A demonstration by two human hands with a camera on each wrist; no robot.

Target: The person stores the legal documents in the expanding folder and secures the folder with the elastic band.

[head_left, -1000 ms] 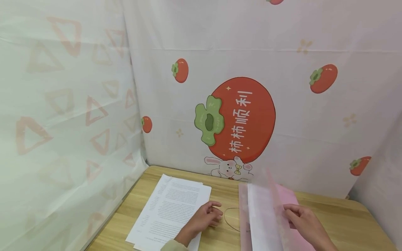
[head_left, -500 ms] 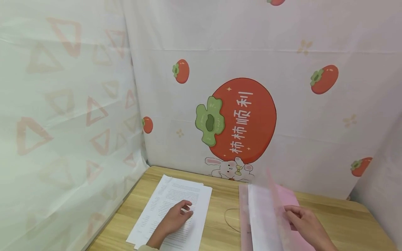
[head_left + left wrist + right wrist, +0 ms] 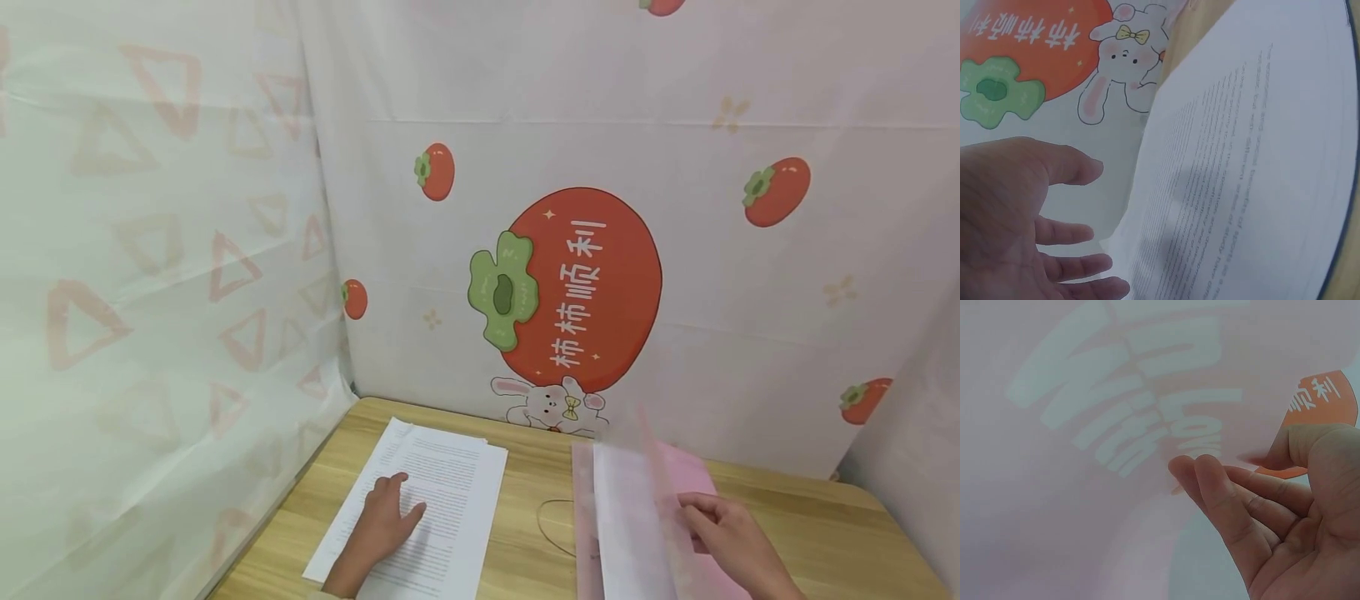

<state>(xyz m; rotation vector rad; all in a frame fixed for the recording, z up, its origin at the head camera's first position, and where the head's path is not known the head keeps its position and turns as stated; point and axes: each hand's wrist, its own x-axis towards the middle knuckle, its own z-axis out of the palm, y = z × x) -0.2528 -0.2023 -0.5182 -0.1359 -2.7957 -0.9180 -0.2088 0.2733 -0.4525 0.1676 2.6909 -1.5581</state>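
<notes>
Your left hand (image 3: 381, 518) is over a stack of printed paper (image 3: 444, 517), with its thumb and fingers apart and nothing held between them. The stack lies below this hand, and its printed part spreads ahead of the hand and to its right. In the left wrist view the fingertips are near the page, but I cannot tell if any of them touches it. The sheets in the stack are not quite even: a lower sheet shows out along the left side.

Your right hand (image 3: 731, 533) pinches the edge of a pink see-through cover (image 3: 663, 500) between thumb and fingers. The right wrist view shows the thumb on one side of this cover and the fingers on the other, and white letters are printed on the cover. The cover stands up just to the left of this hand. It belongs to a pink folder (image 3: 587, 533), which lies farther to the left of the same hand, with white paper (image 3: 622, 542) in it.

Between your two hands, a thin cord (image 3: 538, 518) makes a curve on the wooden table (image 3: 521, 525), beside the folder. Beyond both hands hangs a white cloth (image 3: 705, 283) with a big red persimmon (image 3: 607, 308) and a rabbit (image 3: 546, 407).
</notes>
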